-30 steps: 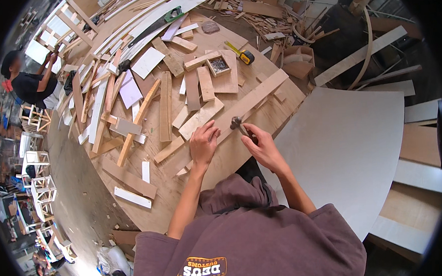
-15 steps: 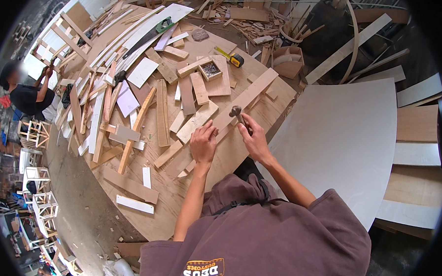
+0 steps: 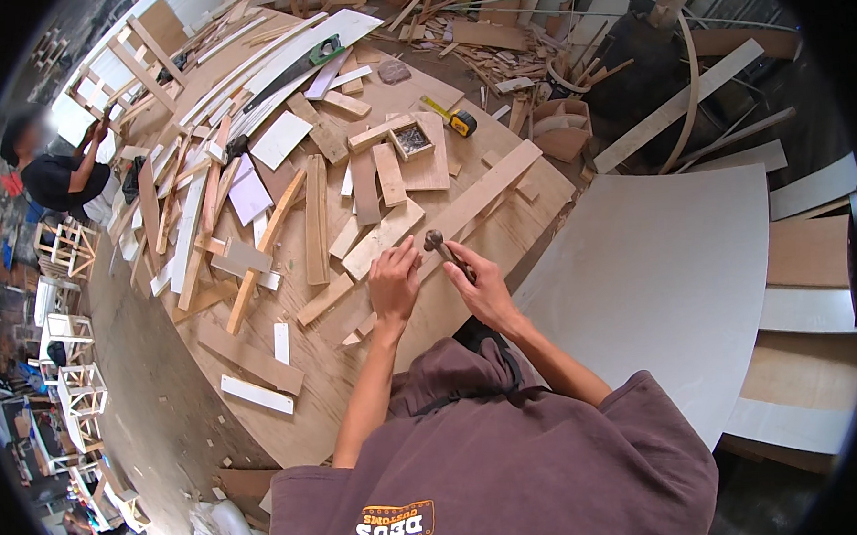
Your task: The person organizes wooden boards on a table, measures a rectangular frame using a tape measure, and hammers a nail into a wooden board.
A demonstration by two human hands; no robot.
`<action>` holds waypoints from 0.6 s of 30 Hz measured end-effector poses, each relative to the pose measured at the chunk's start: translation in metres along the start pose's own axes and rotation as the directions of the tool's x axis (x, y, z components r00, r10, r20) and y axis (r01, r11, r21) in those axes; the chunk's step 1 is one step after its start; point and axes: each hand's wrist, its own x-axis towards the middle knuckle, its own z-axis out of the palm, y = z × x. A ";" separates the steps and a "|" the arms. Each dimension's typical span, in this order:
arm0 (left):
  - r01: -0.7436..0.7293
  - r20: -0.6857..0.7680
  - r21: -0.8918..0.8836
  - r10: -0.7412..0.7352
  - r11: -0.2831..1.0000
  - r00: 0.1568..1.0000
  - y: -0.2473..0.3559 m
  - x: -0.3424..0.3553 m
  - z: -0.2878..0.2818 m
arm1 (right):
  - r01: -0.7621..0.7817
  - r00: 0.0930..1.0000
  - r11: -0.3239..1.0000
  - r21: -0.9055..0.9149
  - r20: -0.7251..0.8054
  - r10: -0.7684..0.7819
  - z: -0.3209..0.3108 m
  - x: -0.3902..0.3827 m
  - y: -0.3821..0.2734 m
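Note:
My right hand (image 3: 483, 290) is closed around the handle of a hammer (image 3: 435, 241), its metal head just right of my left fingertips. My left hand (image 3: 395, 282) rests over a long brown board (image 3: 494, 186) lying slantwise on the plywood worktop (image 3: 263, 423). Its fingers are bent and drawn together; whatever they may pinch is hidden. Right beyond the left hand lies a pale wood block (image 3: 383, 239), with a narrow strip (image 3: 325, 301) of wood to its left. A small wooden box (image 3: 410, 138) of nails or screws sits farther up the worktop.
A yellow tape measure (image 3: 460, 122) lies near the far edge. A handsaw (image 3: 323, 51) rests on long white strips. Offcuts (image 3: 244, 194) crowd the left side. A large pale sheet (image 3: 659, 286) stands to the right. At far left another person (image 3: 56, 174) works.
My right hand has brought the hammer head left and slightly down, closer to my left fingertips. My left hand stays nearly in place. The view has shifted a little.

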 end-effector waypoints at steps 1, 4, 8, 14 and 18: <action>0.002 -0.004 0.002 -0.002 1.000 1.000 0.000 -0.002 0.001 | -0.003 1.000 1.000 0.002 0.005 0.003 -0.001 0.000 -0.010; 0.001 -0.008 -0.006 -0.001 1.000 1.000 -0.001 0.000 0.001 | 0.025 1.000 1.000 0.006 0.003 -0.025 -0.001 0.005 -0.018; 0.022 -0.004 -0.057 -0.022 0.998 1.000 -0.001 0.001 0.000 | 0.061 0.996 0.997 -0.044 0.062 -0.058 0.003 0.009 0.006; 0.041 0.006 -0.084 -0.040 0.996 0.999 -0.003 0.000 -0.003 | 0.419 0.898 0.903 -0.095 -0.103 -0.427 0.004 0.002 -0.020; 0.046 0.009 -0.147 -0.045 0.988 0.999 -0.006 0.003 0.002 | 0.222 0.970 0.961 -0.166 0.142 -0.199 0.004 0.011 0.020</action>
